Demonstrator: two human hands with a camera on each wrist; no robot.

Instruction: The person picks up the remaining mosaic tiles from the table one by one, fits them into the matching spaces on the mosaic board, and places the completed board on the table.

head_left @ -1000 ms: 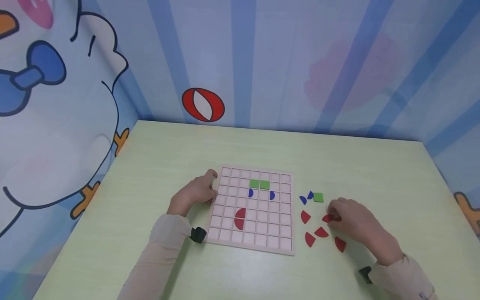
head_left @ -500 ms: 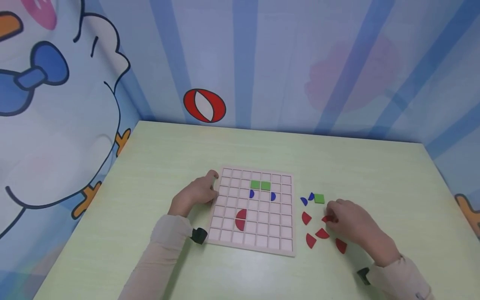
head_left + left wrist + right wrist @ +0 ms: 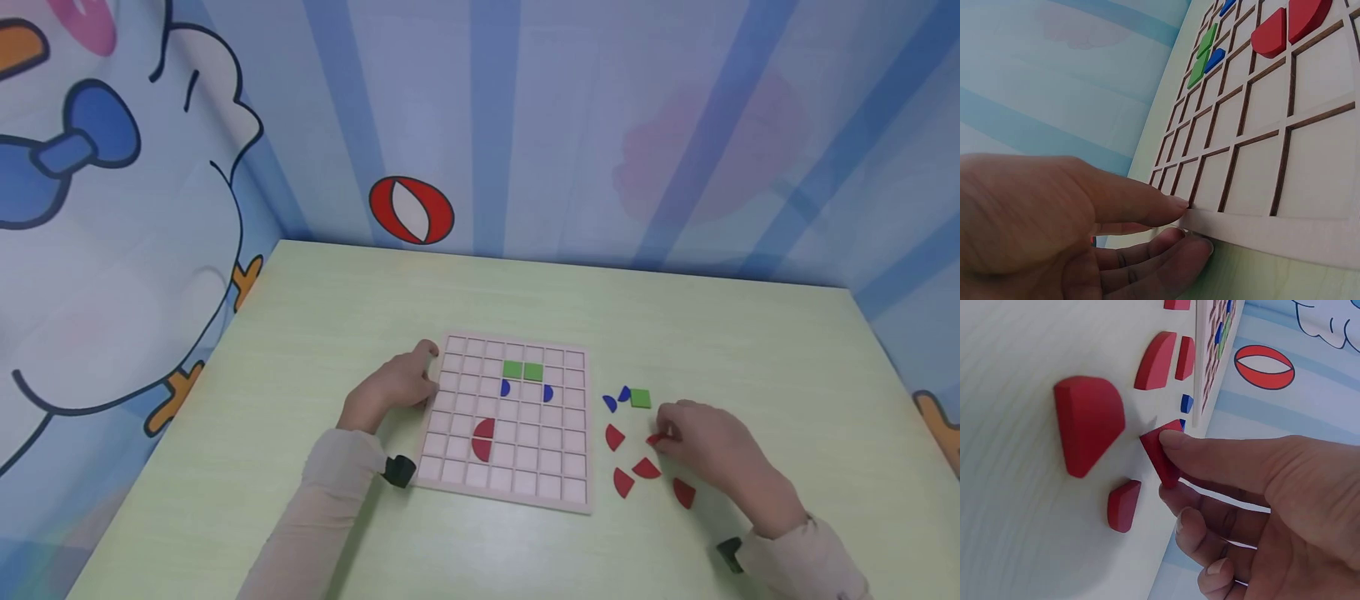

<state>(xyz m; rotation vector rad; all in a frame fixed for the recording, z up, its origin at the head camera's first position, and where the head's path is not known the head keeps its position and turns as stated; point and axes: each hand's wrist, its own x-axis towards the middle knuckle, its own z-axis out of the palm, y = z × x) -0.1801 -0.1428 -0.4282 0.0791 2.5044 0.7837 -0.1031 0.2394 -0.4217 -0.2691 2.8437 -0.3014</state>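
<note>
My left hand [image 3: 396,383] holds the left edge of a pale wooden grid board [image 3: 457,473]. In the left wrist view the thumb [image 3: 1169,206] touches its rim, with the other fingers against the side. Two green squares [image 3: 522,371], two blue half-discs [image 3: 548,392] and two red quarter-discs [image 3: 484,428] sit in the board's cells. To the right of the board, my right hand [image 3: 708,439] pinches a red quarter-disc [image 3: 1165,456] between thumb and finger. That piece is tilted, close over the table. Part of it is hidden by the thumb.
Several more red quarter-discs [image 3: 623,482] lie loose between the board and my right hand. Behind them are two small blue pieces [image 3: 611,403] and a green square [image 3: 641,398]. A printed wall [image 3: 585,133] bounds the table [image 3: 360,292] at the back.
The red quarter-disc in my right fingers has gone from lying nearly flat to tilted. My left hand stays at the board's edge. The whole head view has shifted slightly.
</note>
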